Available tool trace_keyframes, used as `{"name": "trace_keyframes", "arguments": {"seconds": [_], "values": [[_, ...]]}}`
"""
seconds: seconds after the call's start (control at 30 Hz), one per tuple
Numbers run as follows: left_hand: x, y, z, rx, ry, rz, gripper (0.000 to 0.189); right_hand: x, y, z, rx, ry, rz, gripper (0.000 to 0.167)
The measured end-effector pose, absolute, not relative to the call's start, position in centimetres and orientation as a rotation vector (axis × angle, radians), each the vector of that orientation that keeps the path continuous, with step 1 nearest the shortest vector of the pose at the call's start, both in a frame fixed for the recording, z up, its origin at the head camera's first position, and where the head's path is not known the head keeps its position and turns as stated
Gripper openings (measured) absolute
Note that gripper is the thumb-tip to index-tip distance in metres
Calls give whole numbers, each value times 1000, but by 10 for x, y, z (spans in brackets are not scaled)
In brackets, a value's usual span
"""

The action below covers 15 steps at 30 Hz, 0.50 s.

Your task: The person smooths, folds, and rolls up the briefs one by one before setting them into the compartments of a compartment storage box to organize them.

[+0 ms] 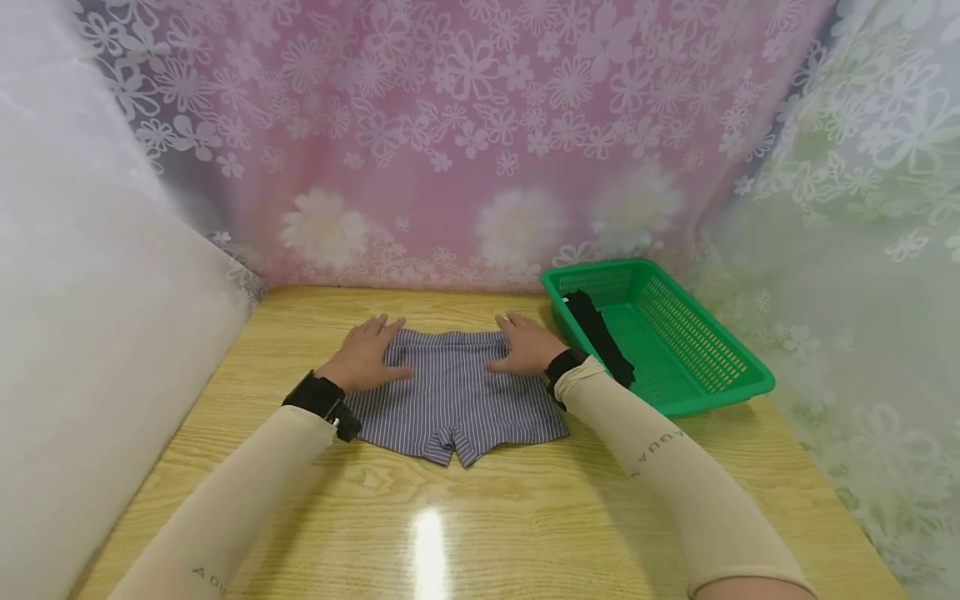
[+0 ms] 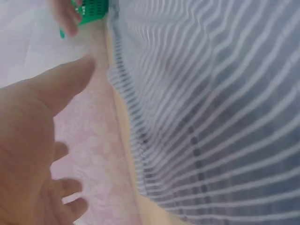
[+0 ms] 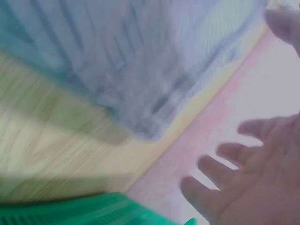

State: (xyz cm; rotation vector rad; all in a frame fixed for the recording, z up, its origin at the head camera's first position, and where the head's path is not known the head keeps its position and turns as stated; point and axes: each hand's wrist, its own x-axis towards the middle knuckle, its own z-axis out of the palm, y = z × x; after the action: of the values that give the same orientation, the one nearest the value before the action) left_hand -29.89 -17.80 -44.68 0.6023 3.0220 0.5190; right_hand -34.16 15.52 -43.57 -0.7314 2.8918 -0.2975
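Observation:
A pair of grey-blue shorts (image 1: 450, 392) with white stripes lies spread on the table, waistband toward the back wall and leg openings toward me. My left hand (image 1: 365, 357) hovers at the left end of the waistband, fingers spread and thumb pointing inward over the cloth. Over the right end is my right hand (image 1: 527, 346), its thumb also turned inward. Both wrist views show the fingers apart with nothing between them, and the striped cloth (image 2: 201, 108) beside the left thumb. The right wrist view is blurred, with the shorts' corner (image 3: 145, 112) left of the fingers.
A green plastic basket (image 1: 697, 333) with perforated sides stands at the back right, close to my right forearm. Inside it, along the left wall, lies a folded black cloth (image 1: 597, 333). Flowered curtains (image 1: 450, 167) enclose the wooden table (image 1: 360, 525) at the back and right.

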Motion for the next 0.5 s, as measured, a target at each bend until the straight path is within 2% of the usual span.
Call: {"name": "trace_keyframes", "arguments": {"seconds": [0.2,0.33,0.5], "values": [[-292,-163,-441,548,3115,490,95,-334,142,-435,-829,2987,-269,105],[-287,-160,-441,568,3016,440,102,-339,145,-448,-790,2896,-225,112],[-286,-164,-449,590,2786,372,103,-345,152,-466,-749,2711,-180,110]]}}
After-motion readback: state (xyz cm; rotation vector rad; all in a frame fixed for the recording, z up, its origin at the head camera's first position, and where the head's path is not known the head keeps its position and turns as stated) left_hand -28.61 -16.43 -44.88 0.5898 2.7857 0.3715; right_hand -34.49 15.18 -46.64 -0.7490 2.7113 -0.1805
